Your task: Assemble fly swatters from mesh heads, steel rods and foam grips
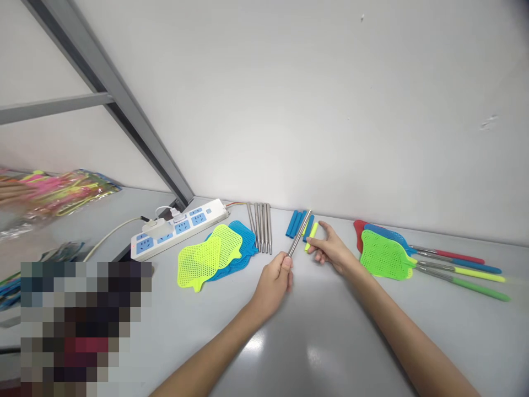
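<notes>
My left hand (276, 275) is closed round the lower end of a shiny metal rod (300, 234), which slants up and away to the right. Right of the rod, my right hand (330, 248) has its thumb across a yellow handle sleeve (312, 237), with the index finger beside the sleeve's upper end. Several blue handle sleeves (294, 223) lie side by side near the wall, partly behind the rod. Left of them is a row of metal rods (263, 226). Yellow fly swatter heads (198, 262) overlap blue swatter heads (243, 242) farther left.
Several fly swatters with rods and coloured handles lie at the right, a green one (386, 256) on top. A white power strip (182, 226) with plugs and cables stands at the left. Beyond a grey metal frame (124, 105), another person's hand (14, 190) touches plastic-wrapped colourful items (70, 190).
</notes>
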